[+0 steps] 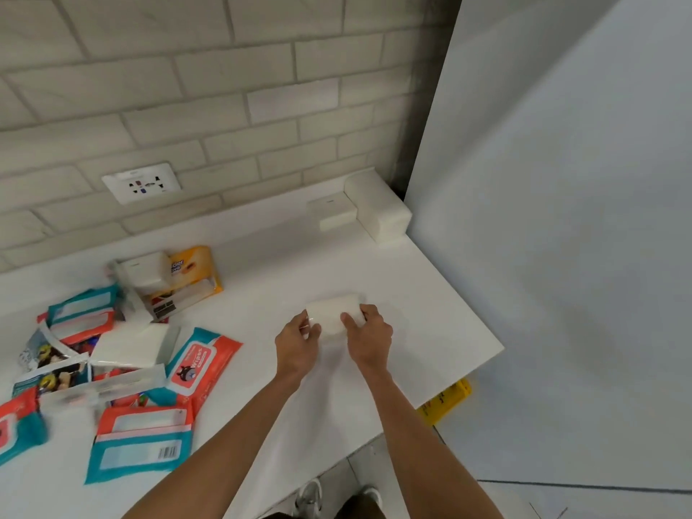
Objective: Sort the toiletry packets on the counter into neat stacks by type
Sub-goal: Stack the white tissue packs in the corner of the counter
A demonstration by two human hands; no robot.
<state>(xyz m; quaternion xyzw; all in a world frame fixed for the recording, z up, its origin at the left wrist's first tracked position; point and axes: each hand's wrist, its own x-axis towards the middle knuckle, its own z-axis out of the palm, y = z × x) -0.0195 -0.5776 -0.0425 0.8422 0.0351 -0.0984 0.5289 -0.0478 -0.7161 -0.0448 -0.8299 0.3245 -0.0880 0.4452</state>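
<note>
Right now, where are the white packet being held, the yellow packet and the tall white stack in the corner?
held white packet (334, 312): head view, middle of its top face.
yellow packet (196, 261): head view, yellow upper right part.
tall white stack (374, 198): head view, its top face.

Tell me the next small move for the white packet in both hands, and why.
Probably carry the white packet, gripped by the left hand and right hand, forward to the low white stack at the back: it looks like the same plain white type.
</note>
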